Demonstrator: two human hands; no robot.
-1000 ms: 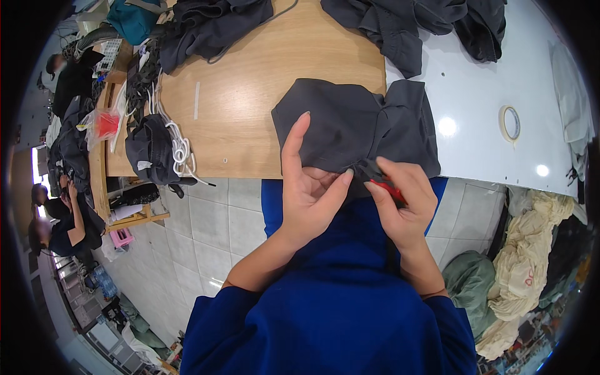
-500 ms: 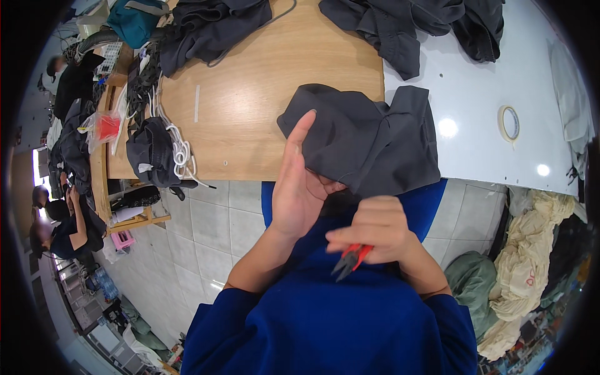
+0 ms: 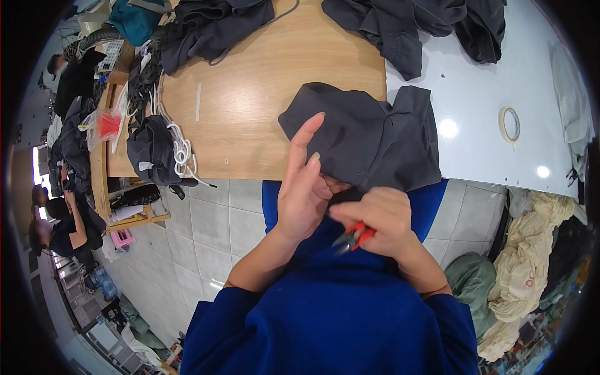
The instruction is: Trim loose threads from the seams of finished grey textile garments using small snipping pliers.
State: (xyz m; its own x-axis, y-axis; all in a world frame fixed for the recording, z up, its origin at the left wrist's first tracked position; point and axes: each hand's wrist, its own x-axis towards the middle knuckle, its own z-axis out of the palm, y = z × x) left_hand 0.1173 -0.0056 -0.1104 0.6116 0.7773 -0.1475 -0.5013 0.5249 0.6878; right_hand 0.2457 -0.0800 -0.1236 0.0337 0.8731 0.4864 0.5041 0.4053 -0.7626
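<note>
A dark grey garment piece (image 3: 350,128) lies crumpled across the joint between the wooden and white tabletops, its near edge over the table's front. My left hand (image 3: 304,197) is at its near left corner. Index finger and thumb are stretched out, apart from each other. The other fingers curl at the cloth's edge and seem to grip it, partly hidden. My right hand (image 3: 378,215) is closed, palm down, just below the cloth. Tucked in it are red-handled nippers (image 3: 355,237), jaws pointing down and left. Whether its fingertips pinch anything else is hidden.
More dark garments (image 3: 215,28) lie at the far side. A tape roll (image 3: 509,124) rests on the white tabletop (image 3: 475,150). At left are white cord (image 3: 181,150) and a dark cloth bundle (image 3: 150,147). Cream sacks (image 3: 531,269) stand at right. Other people (image 3: 65,225) sit at far left.
My right hand has moved slightly up, closer to the left hand and the cloth, with the nippers. My left thumb has come into sight below the index finger. The garment has barely moved.
</note>
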